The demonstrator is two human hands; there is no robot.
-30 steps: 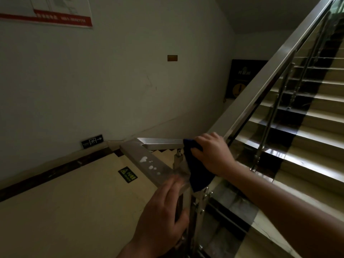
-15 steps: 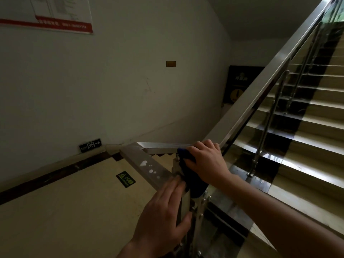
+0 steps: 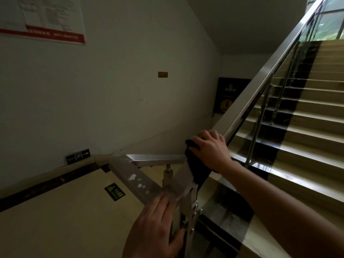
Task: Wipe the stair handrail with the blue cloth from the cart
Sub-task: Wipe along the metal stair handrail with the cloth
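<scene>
Head view: fingers point(image 3: 208, 135) of right hand point(image 3: 210, 151) curled over blue cloth point(image 3: 196, 172), grasping it against stair handrail point(image 3: 260, 84) at the foot of the rising run. Cloth bunched under those fingers, loose end hanging below the palm (dark, nearly black in this light). Nearer, left hand point(image 3: 154, 226) with fingers stretched flat on the rail's corner, thumb beside metal post point(image 3: 186, 205), gripping nothing. White spots point(image 3: 137, 181) just beyond the left fingertips.

The stairwell is dim. Daylight enters through the window point(image 3: 329, 19) at the upper right corner and lies in pale bands on the stair treads point(image 3: 316, 151). The steel handrail point(image 3: 260, 82) carries a bright streak of glare. The wall point(image 3: 111, 90) is grey and shadowed, and the blue cloth point(image 3: 195, 170) reads nearly black. Straight lines bow toward the edges, and the poster point(image 3: 46, 19) print is smeared.
</scene>
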